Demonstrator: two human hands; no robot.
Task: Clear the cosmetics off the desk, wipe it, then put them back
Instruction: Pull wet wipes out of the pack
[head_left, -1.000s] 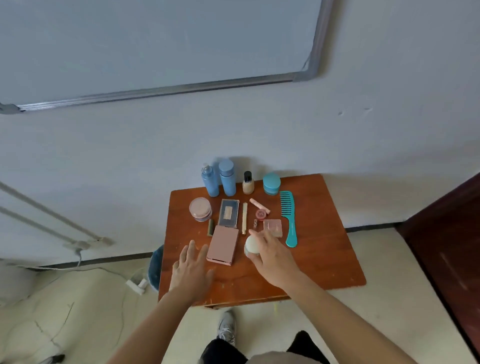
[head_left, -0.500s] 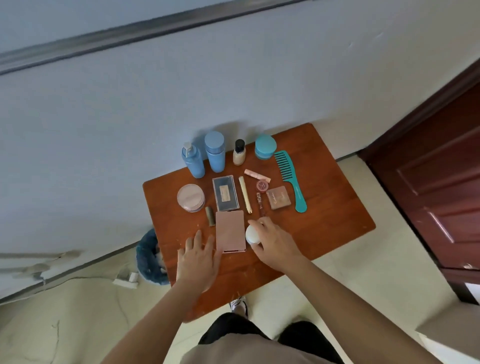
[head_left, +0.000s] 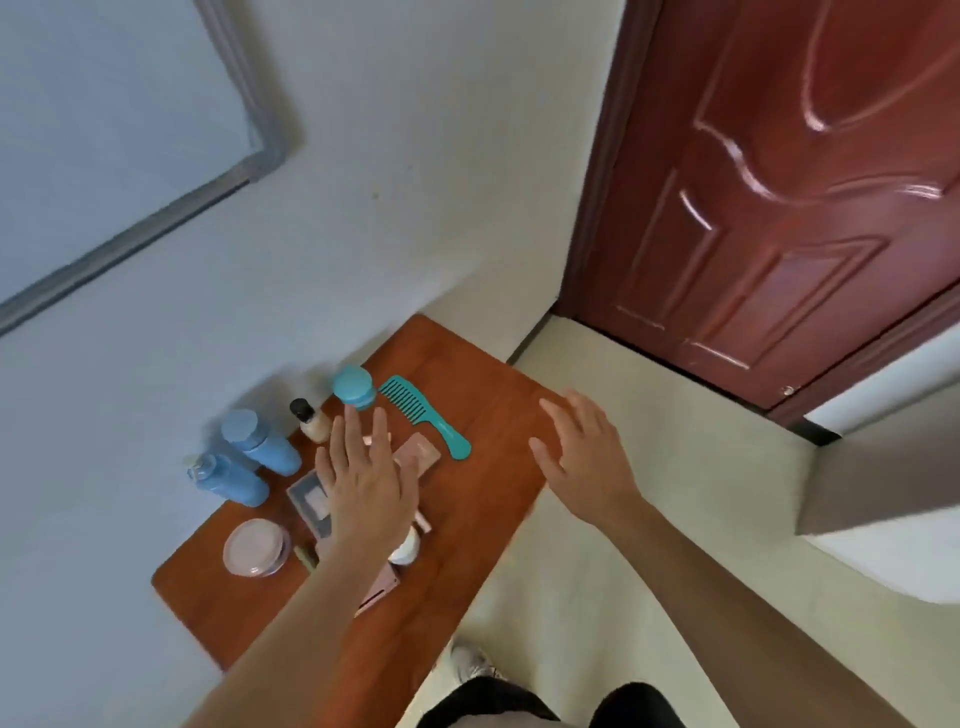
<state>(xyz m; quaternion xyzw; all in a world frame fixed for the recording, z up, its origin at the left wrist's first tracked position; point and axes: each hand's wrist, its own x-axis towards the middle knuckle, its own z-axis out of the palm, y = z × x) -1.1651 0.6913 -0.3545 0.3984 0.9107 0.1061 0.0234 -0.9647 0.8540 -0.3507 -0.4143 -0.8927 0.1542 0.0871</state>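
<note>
Pale wall fills the background, with a whiteboard (head_left: 104, 130) at the upper left and a dark red panelled door (head_left: 779, 208) at the right over a cream floor (head_left: 649, 519). Against the wall stands a reddish-brown wooden worktop (head_left: 483, 478), and all the cosmetics are lying on it.

Along the wall side stand a blue pump bottle (head_left: 228, 478), a blue capped bottle (head_left: 262, 441), a small black-capped bottle (head_left: 311, 422) and a teal jar (head_left: 354, 385). A teal comb (head_left: 423, 415) lies just beside the jar. Nearer the person are a round pink jar (head_left: 255, 546), a grey palette (head_left: 310, 499), a square pink compact (head_left: 420, 453), a white round pot (head_left: 405, 548) and a flat pink case (head_left: 382, 584), the last two partly hidden by the forearm.

The left grip (head_left: 363, 483) is released, fingers straight and spread above the middle of the cosmetics, grasping nothing; contact cannot be told. The right grip (head_left: 582, 457) is likewise released and unladen, fingers spread over the worktop's right edge, apart from the comb.
</note>
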